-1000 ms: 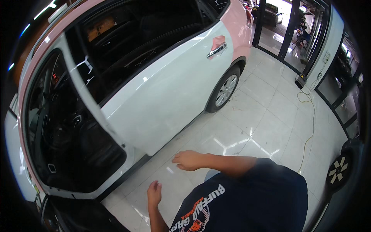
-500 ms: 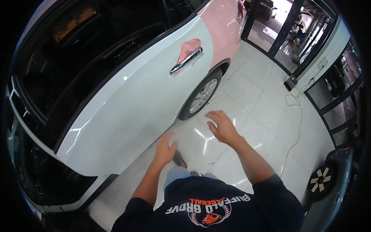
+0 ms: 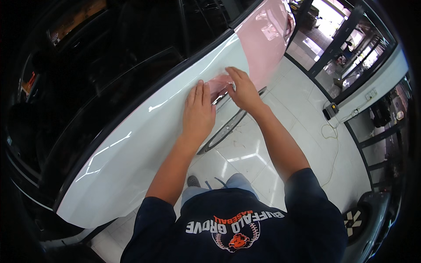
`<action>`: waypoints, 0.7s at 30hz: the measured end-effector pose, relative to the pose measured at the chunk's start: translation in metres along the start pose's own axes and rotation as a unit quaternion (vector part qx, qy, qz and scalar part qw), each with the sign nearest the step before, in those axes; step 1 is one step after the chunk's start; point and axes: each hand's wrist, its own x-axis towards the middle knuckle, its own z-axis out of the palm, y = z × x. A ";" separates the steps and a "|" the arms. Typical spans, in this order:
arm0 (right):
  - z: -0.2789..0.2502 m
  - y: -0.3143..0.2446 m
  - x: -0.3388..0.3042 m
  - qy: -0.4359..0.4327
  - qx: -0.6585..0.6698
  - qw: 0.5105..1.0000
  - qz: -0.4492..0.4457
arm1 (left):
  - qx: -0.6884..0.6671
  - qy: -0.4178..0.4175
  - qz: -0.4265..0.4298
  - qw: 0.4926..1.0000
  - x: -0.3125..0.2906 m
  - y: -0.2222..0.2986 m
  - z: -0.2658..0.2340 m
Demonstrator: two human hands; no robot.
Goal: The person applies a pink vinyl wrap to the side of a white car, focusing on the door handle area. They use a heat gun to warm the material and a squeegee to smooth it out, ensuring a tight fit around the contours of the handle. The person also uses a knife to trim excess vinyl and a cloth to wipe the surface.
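Upper middle, our left hand (image 3: 198, 116) goes straight-fingered over one glossy white door (image 3: 144, 140), our right hand (image 3: 246, 93) bends by one shiny handle (image 3: 223, 96): two hands, apart, right grip unclear!

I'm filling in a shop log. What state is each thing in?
Door: appears shut
Handle: partly hidden; pulled or not, cannot tell
Pink patch: showing between the hands
Left hand: open, flat at the door
Right hand: open, curved near the handle
Wheel: partly hidden
Cord: loose on the floor

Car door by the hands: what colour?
The door is mostly white, best seen in head view.
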 end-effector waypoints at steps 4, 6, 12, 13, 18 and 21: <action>0.015 0.027 0.009 -0.095 0.081 0.992 -0.026 | 0.085 0.012 -0.018 0.996 0.007 0.001 0.033; 0.014 0.042 0.014 -0.105 0.111 0.987 -0.055 | 0.109 0.035 -0.043 0.993 0.010 0.006 0.048; 0.031 0.066 0.009 -0.065 0.218 0.948 -0.223 | 0.204 0.049 -0.115 0.971 0.018 0.033 0.065; 0.038 0.069 0.008 -0.039 0.235 0.938 -0.251 | 0.211 0.071 -0.124 0.967 0.013 0.040 0.072; 0.039 0.083 0.010 -0.125 0.267 0.928 -0.227 | 0.216 0.077 -0.159 0.960 -0.020 0.057 0.107; 0.037 0.095 0.022 -0.161 0.294 0.916 -0.219 | 0.221 0.051 -0.200 0.953 -0.006 0.051 0.115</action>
